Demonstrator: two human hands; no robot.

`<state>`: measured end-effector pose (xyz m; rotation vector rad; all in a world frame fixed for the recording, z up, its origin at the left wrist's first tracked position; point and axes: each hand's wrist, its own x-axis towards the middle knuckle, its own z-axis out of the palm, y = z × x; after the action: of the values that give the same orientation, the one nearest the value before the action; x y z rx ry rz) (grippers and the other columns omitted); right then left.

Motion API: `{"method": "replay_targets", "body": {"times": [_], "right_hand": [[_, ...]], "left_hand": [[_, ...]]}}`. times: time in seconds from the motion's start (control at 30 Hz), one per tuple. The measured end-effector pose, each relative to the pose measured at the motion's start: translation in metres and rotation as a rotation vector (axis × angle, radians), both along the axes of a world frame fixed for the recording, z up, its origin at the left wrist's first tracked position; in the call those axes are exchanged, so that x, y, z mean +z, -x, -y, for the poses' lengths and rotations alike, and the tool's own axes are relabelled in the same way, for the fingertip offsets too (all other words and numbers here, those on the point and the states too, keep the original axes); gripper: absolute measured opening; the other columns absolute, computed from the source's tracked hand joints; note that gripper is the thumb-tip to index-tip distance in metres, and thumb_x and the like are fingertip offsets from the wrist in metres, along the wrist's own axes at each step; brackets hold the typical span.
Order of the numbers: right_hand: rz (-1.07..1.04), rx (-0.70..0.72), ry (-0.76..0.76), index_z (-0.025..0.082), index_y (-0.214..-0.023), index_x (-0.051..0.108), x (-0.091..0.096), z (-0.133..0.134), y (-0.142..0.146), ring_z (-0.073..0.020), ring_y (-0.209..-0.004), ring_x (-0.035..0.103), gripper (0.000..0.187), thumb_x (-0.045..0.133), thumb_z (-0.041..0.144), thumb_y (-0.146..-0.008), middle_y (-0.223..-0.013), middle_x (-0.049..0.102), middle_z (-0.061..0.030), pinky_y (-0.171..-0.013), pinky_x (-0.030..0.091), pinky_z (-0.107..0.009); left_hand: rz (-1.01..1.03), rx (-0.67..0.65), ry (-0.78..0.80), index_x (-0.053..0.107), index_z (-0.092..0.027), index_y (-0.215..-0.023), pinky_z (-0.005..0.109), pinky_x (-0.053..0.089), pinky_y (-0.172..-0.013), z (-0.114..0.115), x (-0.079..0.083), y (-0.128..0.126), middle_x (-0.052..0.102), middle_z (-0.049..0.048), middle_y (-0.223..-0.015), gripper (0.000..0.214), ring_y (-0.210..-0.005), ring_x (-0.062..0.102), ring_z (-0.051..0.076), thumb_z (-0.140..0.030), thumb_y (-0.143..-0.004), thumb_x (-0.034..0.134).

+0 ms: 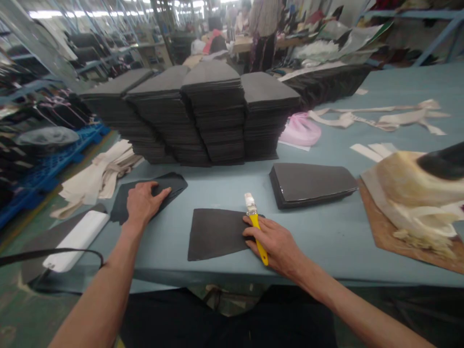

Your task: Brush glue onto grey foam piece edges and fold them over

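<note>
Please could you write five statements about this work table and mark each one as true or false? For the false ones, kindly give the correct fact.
1. The right hand holds a yellow-handled brush. True.
2. The brush's bristles point toward the person. False: they point away.
3. The left hand lies on dark material, with a white box to its left. True.
4. The white box lies between the two hands. False: it is left of both.
5. A low dark stack lies nearer the person than the tall stacks. True.
</note>
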<state>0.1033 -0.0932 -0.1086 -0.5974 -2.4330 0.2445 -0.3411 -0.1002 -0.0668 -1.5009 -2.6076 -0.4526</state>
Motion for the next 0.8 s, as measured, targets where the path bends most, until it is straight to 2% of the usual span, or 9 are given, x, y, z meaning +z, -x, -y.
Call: {"method": "replay_targets", "body": {"times": [0.13,0.2,0.3,0.37,0.47,0.57,0.67,0.8], "right_hand": [[0.023,-0.002,-0.045,0.022,-0.112,0.067,0.004,0.000,-0.002,-0.0322,-0.124,0.083,0.010,0.063,0.018,-0.105,-0.137,0.082,-0.0191,-0.099,0.073,-0.048],[0.036,0.006,-0.056,0.023,-0.113,0.067,0.005,0.001,-0.002,-0.0316,-0.125,0.082,0.010,0.063,0.018,-0.105,-0.138,0.082,-0.0190,-0.100,0.073,-0.048],[0.042,0.013,-0.056,0.024,-0.113,0.067,0.004,0.001,-0.003,-0.0312,-0.124,0.083,0.011,0.064,0.018,-0.104,-0.138,0.082,-0.0183,-0.100,0.073,-0.048],[0.045,0.008,-0.061,0.024,-0.113,0.067,0.004,0.001,-0.004,-0.0313,-0.121,0.084,0.010,0.064,0.018,-0.105,-0.138,0.082,-0.0185,-0.099,0.073,-0.048],[0.074,0.013,-0.084,0.024,-0.114,0.067,0.006,-0.001,-0.006,-0.0307,-0.121,0.084,0.009,0.064,0.020,-0.106,-0.138,0.082,-0.0178,-0.099,0.073,-0.047],[0.120,0.049,-0.088,0.024,-0.114,0.067,0.013,-0.005,-0.009,-0.0284,-0.124,0.083,0.007,0.065,0.023,-0.107,-0.134,0.083,-0.0156,-0.101,0.072,-0.044],[0.160,0.054,-0.097,0.025,-0.115,0.067,0.025,-0.009,-0.012,-0.0282,-0.120,0.084,0.008,0.067,0.026,-0.108,-0.134,0.083,-0.0160,-0.097,0.072,-0.043],[0.124,0.012,-0.192,0.025,-0.114,0.066,0.044,-0.004,-0.004,-0.0311,-0.113,0.085,0.008,0.068,0.025,-0.107,-0.133,0.083,-0.0168,-0.095,0.071,-0.047]], "left_hand": [[0.068,0.010,-0.062,0.079,-0.023,-0.107,0.064,0.052,-0.115,0.001,-0.006,-0.001,0.076,0.0215,-0.130,0.046,-0.128,0.067,0.045,-0.062,-0.090,0.061],[0.121,0.018,-0.106,0.079,-0.023,-0.104,0.058,0.054,-0.111,0.003,-0.007,-0.002,0.078,0.0184,-0.127,0.039,-0.124,0.068,0.042,-0.056,-0.089,0.062],[0.231,0.052,-0.204,0.079,-0.022,-0.101,0.044,0.057,-0.096,0.006,-0.006,-0.002,0.080,0.0098,-0.107,0.037,-0.104,0.071,0.031,-0.053,-0.091,0.061],[0.306,0.078,-0.296,0.078,-0.018,-0.101,0.035,0.054,-0.083,0.011,-0.001,-0.001,0.077,0.0038,-0.092,0.041,-0.089,0.068,0.023,-0.054,-0.096,0.057],[0.370,0.090,-0.441,0.077,-0.014,-0.103,0.029,0.050,-0.075,0.025,0.011,-0.004,0.070,-0.0012,-0.083,0.043,-0.080,0.060,0.016,-0.050,-0.100,0.054],[0.377,0.080,-0.552,0.077,-0.015,-0.105,0.029,0.051,-0.077,0.050,0.026,-0.016,0.071,-0.0019,-0.085,0.037,-0.077,0.057,0.015,-0.048,-0.100,0.059],[0.339,0.055,-0.624,0.079,-0.018,-0.106,0.034,0.054,-0.088,0.081,0.033,-0.040,0.077,0.0011,-0.094,0.035,-0.084,0.063,0.018,-0.049,-0.099,0.065],[0.316,-0.035,-0.656,0.079,-0.022,-0.100,0.040,0.055,-0.101,0.116,0.023,-0.086,0.081,0.0051,-0.105,0.032,-0.102,0.071,0.024,-0.052,-0.098,0.069]]}}
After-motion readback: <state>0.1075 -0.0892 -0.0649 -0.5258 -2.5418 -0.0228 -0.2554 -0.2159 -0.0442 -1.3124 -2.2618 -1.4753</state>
